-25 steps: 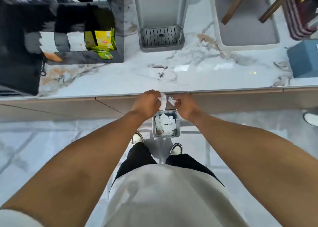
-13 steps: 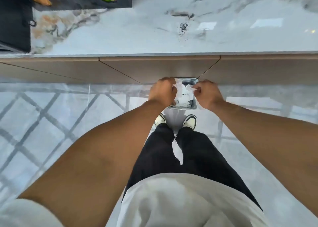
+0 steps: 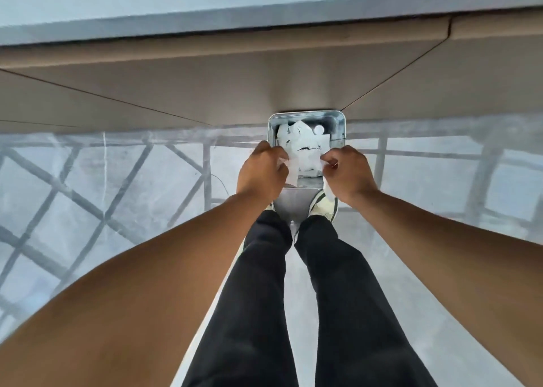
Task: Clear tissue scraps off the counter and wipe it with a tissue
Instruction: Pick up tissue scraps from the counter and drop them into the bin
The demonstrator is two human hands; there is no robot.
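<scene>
White tissue scraps (image 3: 293,167) are pinched in my left hand (image 3: 261,172), while my right hand (image 3: 349,172) is curled tight on another small white shred (image 3: 329,192), both held just above the open metal bin (image 3: 340,128) on the floor. More torn tissue (image 3: 302,143) lies heaped inside that bin, which stands against the beige cabinet front (image 3: 205,87) below the pale marble counter (image 3: 147,1). Just behind the bin my pale sneaker (image 3: 321,207) shows at the end of my black trousers (image 3: 338,284), on a glossy tiled floor (image 3: 102,195).
</scene>
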